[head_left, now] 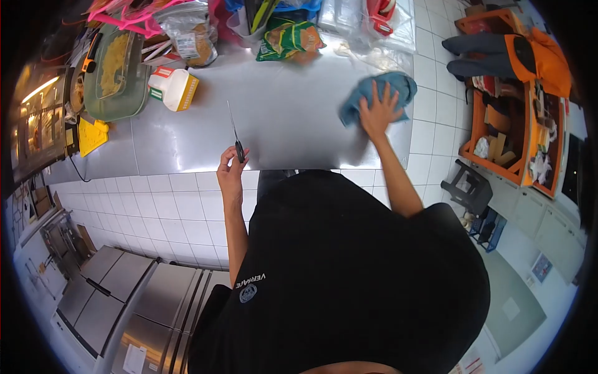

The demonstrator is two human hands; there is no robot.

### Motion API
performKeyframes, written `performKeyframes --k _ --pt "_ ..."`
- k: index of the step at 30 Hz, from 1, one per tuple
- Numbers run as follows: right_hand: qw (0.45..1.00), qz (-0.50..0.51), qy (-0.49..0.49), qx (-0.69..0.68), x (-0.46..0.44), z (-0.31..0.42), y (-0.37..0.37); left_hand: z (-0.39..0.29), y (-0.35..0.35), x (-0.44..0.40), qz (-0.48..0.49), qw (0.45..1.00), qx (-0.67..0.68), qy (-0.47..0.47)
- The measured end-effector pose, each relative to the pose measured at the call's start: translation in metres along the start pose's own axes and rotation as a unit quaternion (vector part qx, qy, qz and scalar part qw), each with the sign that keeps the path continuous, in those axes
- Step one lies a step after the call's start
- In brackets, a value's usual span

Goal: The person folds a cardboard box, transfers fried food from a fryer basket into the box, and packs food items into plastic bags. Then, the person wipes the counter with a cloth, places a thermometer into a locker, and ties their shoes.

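The blue cloth [402, 86] and the knife [240, 151] are the two things at the person's hands, both at the steel table [283, 109]. Nearest, by the table's front edge, the left hand [230, 163] pinches the knife's black handle between thumb and fingers; the slim blade points away from the person, over the metal, and whether it touches the surface I cannot tell. Well off to the left, near the same edge, lies a yellow plastic piece [92, 137]. Farther in, the cloth sits bunched close to the table's right edge, with the right hand [377, 114] laid on top of it, palm down and fingers spread rather than closed around it. Across from it, on the left part of the table, a white, red and yellow carton [171, 89] lies just beside a green tub [128, 110] holding something yellow. Beyond these, toward the far side, come a clear bag [194, 45] with brown contents and a green packet [289, 42]. Farthest back are a pink basket [132, 22] at the left and clear plastic wrapping [398, 34] at the right.
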State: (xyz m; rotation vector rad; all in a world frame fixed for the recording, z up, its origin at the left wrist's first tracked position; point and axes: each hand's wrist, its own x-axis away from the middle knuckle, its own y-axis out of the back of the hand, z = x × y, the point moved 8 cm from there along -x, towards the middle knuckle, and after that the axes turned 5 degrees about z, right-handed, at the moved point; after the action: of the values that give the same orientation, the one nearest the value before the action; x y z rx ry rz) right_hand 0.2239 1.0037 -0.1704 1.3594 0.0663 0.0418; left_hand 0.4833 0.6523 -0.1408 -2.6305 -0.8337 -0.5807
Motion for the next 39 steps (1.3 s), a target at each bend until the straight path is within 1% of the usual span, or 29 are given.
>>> performKeyframes --k 2,4,6,7,9,10,11,12,14,15,16,18,19,20,21,22,23,25,27,28,30,32,33,34,35,36,37,38,39 --pt "0.997 -0.060 0.044 0.012 0.002 0.074 -0.023 0.010 -0.003 -0.006 -0.005 1.000 0.014 0.013" --pt "0.973 0.106 0.205 -0.017 0.045 0.174 -0.029 0.002 -0.019 -0.010 0.012 1.000 0.011 0.010" --pt "0.895 0.144 0.415 -0.082 0.112 0.214 -0.033 -0.014 -0.038 -0.022 0.031 0.999 0.011 -0.004" --pt "0.896 0.145 0.411 -0.085 0.114 0.198 -0.031 -0.022 -0.045 -0.024 0.047 0.999 -0.002 -0.017" --pt "0.820 0.222 0.518 -0.105 0.141 0.125 -0.019 -0.023 -0.054 -0.020 0.069 0.997 -0.014 -0.016" --pt "0.832 0.221 0.503 -0.074 0.141 0.075 -0.010 -0.022 -0.056 -0.019 0.072 0.997 -0.028 -0.010" --pt "0.859 0.263 0.437 -0.055 0.138 0.020 -0.005 -0.022 -0.056 -0.021 0.073 0.996 -0.040 -0.009" --pt "0.889 0.224 0.393 -0.070 0.131 -0.031 0.013 -0.019 -0.053 -0.023 0.074 0.996 -0.038 -0.011" --pt "0.949 0.193 0.250 -0.013 0.130 -0.118 0.031 -0.001 -0.040 -0.018 0.068 0.997 -0.015 0.014" --pt "0.969 0.198 0.143 -0.028 0.130 -0.146 0.031 0.001 -0.036 -0.016 0.067 0.998 -0.014 0.017" --pt "0.969 0.201 0.143 -0.027 0.138 -0.143 0.017 0.005 -0.031 -0.014 0.057 0.998 -0.024 0.029" --pt "0.998 -0.001 0.003 -0.064 0.135 -0.144 0.010 0.007 -0.023 -0.013 0.040 0.998 -0.029 0.035" --pt "0.997 0.003 -0.064 0.043 0.132 -0.115 0.004 0.006 -0.017 -0.013 0.035 0.999 -0.020 0.028" --pt "0.998 -0.008 -0.046 0.046 0.128 -0.074 -0.003 0.005 -0.010 -0.009 0.030 0.999 -0.015 0.025" --pt "0.995 0.078 -0.018 0.054 0.114 -0.014 0.004 0.004 -0.005 -0.008 0.026 0.999 -0.019 0.025" --pt "0.992 0.097 0.073 0.015 0.113 0.033 -0.016 0.002 -0.001 -0.009 0.015 1.000 -0.009 0.019" --pt "0.985 0.077 0.154 -0.006 0.118 0.098 -0.010 0.001 0.000 -0.012 0.004 1.000 0.002 0.012" --pt "0.942 0.134 0.297 -0.082 0.129 0.195 -0.037 -0.008 0.001 -0.009 0.000 1.000 0.005 -0.005" --pt "0.892 0.132 0.407 -0.146 0.142 0.269 -0.040 -0.019 0.007 -0.004 -0.005 0.999 0.013 -0.033" --pt "0.886 0.131 0.417 -0.156 0.147 0.277 -0.041 -0.023 0.010 -0.002 -0.007 0.999 0.020 -0.048" --pt "0.811 0.159 0.539 -0.161 0.167 0.291 -0.044 -0.022 0.019 0.002 -0.022 0.998 0.011 -0.057" --pt "0.735 0.210 0.623 -0.166 0.168 0.236 -0.031 -0.027 0.021 0.005 -0.025 0.998 0.008 -0.059" --pt "0.734 0.223 0.626 -0.142 0.162 0.198 -0.025 -0.030 0.024 0.006 -0.033 0.997 0.010 -0.063" --pt "0.758 0.238 0.597 -0.110 0.148 0.155 -0.020 -0.029 0.026 0.006 -0.038 0.998 0.019 -0.047" --pt "0.799 0.224 0.553 -0.081 0.129 0.112 -0.011 -0.028 0.029 0.008 -0.041 0.998 0.029 -0.031" --pt "0.852 0.207 0.474 -0.084 0.106 0.072 -0.004 -0.026 0.034 0.006 -0.046 0.998 0.037 -0.037" --pt "0.910 0.197 0.362 -0.039 0.083 0.034 -0.002 -0.019 0.043 0.003 -0.062 0.997 0.048 -0.025" --pt "0.960 0.113 0.254 -0.032 0.062 0.007 0.009 -0.013 0.053 0.003 -0.078 0.995 0.059 -0.013" --pt "0.991 0.020 0.131 -0.021 0.049 -0.017 0.011 -0.014 0.058 0.003 -0.082 0.995 0.046 -0.021"
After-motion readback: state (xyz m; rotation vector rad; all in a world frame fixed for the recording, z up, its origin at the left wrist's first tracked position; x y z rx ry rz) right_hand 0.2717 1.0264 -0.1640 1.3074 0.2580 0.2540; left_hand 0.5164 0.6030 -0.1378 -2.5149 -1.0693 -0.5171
